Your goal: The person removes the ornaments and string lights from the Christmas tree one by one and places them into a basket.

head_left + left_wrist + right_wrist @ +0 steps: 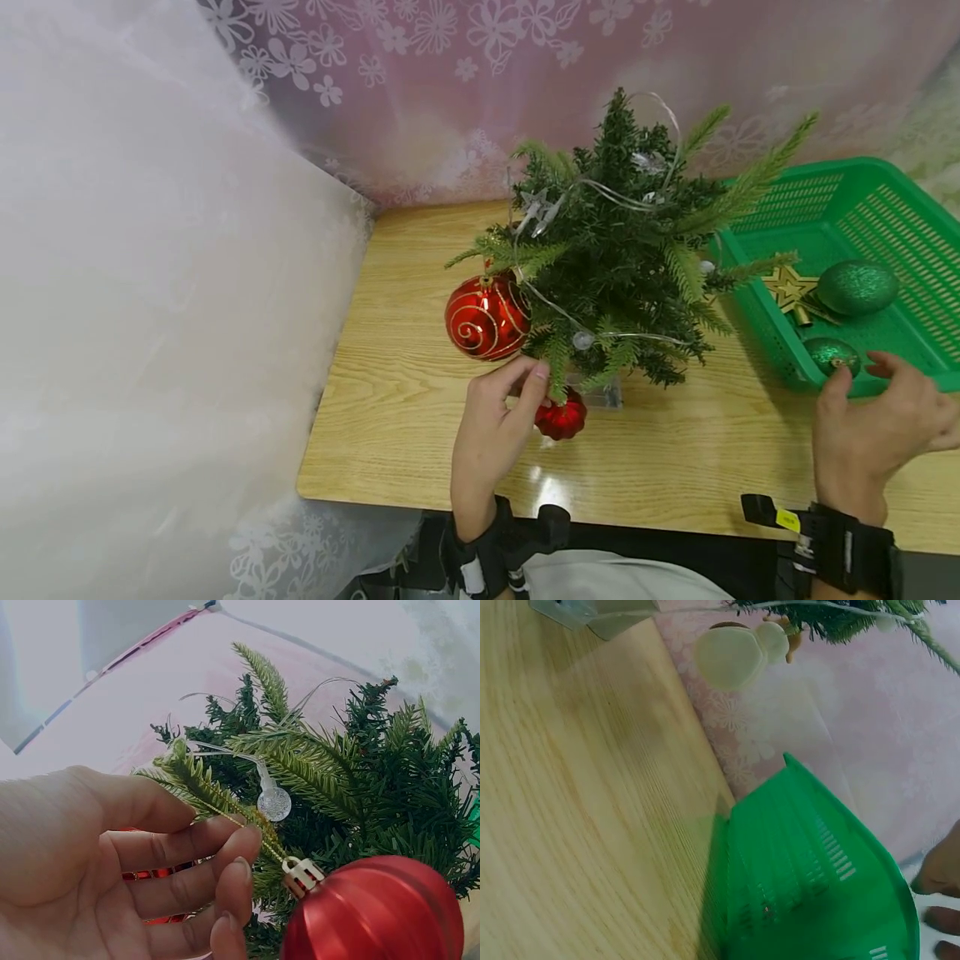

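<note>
A small Christmas tree (615, 250) with green branches stands on the table. At its front left, my left hand (498, 417) pinches the thin gold string of a red ribbed ornament (375, 911) beside a branch tip (202, 784). This ornament hangs just below the fingers. Above that hand, a large shiny red ball (487, 318) with gold swirls hangs from another branch. My right hand (877, 425) is over the near edge of the green basket (780, 350), its thumb and fingers apart. Nearest to it lies a green ornament (831, 354) inside the basket.
The basket also holds a gold star topper (789, 287) and a larger glittery green ornament (857, 287). A clear string of lights (622, 200) winds round the tree. A patterned pink cloth (450, 108) hangs behind the wooden table (405, 375).
</note>
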A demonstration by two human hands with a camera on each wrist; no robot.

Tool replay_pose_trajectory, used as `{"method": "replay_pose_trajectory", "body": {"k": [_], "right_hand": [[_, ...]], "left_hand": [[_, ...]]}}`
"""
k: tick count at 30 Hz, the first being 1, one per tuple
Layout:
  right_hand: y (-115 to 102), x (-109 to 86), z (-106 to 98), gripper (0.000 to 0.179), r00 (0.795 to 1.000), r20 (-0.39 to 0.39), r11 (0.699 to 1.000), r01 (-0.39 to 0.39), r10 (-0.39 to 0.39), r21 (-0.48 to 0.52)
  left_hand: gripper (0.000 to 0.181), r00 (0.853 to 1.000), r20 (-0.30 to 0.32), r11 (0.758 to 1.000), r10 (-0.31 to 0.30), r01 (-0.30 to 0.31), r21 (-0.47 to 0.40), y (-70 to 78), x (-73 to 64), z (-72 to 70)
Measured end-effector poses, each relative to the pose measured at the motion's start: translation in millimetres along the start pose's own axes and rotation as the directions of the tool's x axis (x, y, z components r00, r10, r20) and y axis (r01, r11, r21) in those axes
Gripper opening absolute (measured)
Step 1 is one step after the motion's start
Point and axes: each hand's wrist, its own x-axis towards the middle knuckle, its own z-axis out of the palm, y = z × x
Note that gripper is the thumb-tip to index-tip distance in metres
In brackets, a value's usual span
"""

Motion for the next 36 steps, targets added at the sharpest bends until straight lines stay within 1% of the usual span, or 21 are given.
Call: {"method": "replay_pose_trajectory", "body": {"k": [2,4,6,8,9,10,12,14,15,17,18,20,21,23,26,28,31,36], "right_hand": [[-6.6,-6.1,1.7,0.026,0.999,-0.036,0.998,0.035,-0.033,0.05],[-19.0,-17.7,4.6,0.022,0.995,-0.072,0.987,0.081,-0.072,0.136],[-35.1,-34.1,7.6,0.019,0.987,-0.081,0.958,0.153,-0.137,0.244],[-52.1,-52.7,10.0,0.017,0.973,-0.082,0.91,0.232,-0.217,0.342],[-61.4,-62.1,9.8,0.018,0.964,-0.069,0.883,0.262,-0.256,0.389],[-70.8,-70.9,9.0,0.019,0.954,-0.052,0.853,0.288,-0.295,0.436],[-89.8,-85.2,6.6,0.023,0.927,-0.025,0.788,0.332,-0.374,0.518],[-108.9,-95.1,2.3,0.025,0.903,0.017,0.732,0.336,-0.429,0.592],[-119.6,-98.0,-0.9,0.027,0.891,0.044,0.7,0.324,-0.452,0.636],[-135.7,-102.4,-5.6,0.025,0.868,0.1,0.65,0.283,-0.486,0.705],[-142.8,-103.4,-7.8,0.022,0.861,0.13,0.633,0.251,-0.492,0.732],[-153.4,-105.6,-10.7,0.013,0.85,0.195,0.609,0.173,-0.49,0.774],[-157.7,-106.5,-11.7,0.012,0.844,0.225,0.6,0.135,-0.486,0.789],[-164.9,-108.2,-12.8,0.02,0.836,0.276,0.591,0.069,-0.474,0.804],[-172.8,-109.6,-13.5,0.03,0.827,0.325,0.592,0.011,-0.458,0.806],[-177.1,-109.4,-13.8,0.03,0.826,0.338,0.594,-0.005,-0.451,0.804],[-181.0,-107.8,-13.9,0.028,0.827,0.345,0.602,-0.01,-0.444,0.798],[-185.5,-104.9,-14.2,0.025,0.831,0.352,0.597,-0.03,-0.43,0.802]], "left_hand": [[0.025,1.0,0.005,1.0,0.005,-0.005,0.0,0.4,0.4,0.0],[0.025,1.0,0.007,1.0,0.011,-0.011,0.001,1.2,1.0,0.1],[0.025,1.0,0.012,1.0,0.016,-0.016,0.002,1.9,1.5,0.2],[0.026,1.0,0.016,1.0,0.019,-0.019,0.005,2.3,1.9,0.4],[0.026,1.0,0.017,1.0,0.018,-0.018,0.007,2.4,2.0,0.5],[0.026,1.0,0.017,1.0,0.016,-0.016,0.007,2.5,2.1,0.5],[0.027,1.0,0.016,1.0,0.009,-0.009,0.011,2.3,2.2,0.6],[0.028,1.0,0.019,1.0,0.007,-0.007,0.018,1.9,2.3,0.7],[0.028,1.0,0.023,1.0,0.006,-0.007,0.02,1.8,2.4,0.7],[0.03,1.0,0.03,1.0,0.008,-0.009,0.025,2.1,2.3,0.7],[0.03,0.999,0.035,1.0,0.01,-0.011,0.028,2.2,2.3,0.8],[0.032,0.999,0.044,0.999,0.012,-0.013,0.031,2.5,2.0,0.8],[0.033,0.999,0.046,0.999,0.01,-0.012,0.034,2.7,1.8,0.7],[0.034,0.999,0.052,0.999,0.004,-0.006,0.037,2.6,1.3,0.6],[0.033,0.998,0.058,0.999,-0.012,0.01,0.043,2.7,0.8,0.5],[0.031,0.998,0.061,0.999,-0.023,0.021,0.042,2.9,0.7,0.4],[0.028,0.998,0.061,0.999,-0.031,0.028,0.046,2.8,0.2,0.4],[0.027,0.998,0.055,0.998,-0.02,0.017,0.053,2.6,-0.9,0.8]]}}
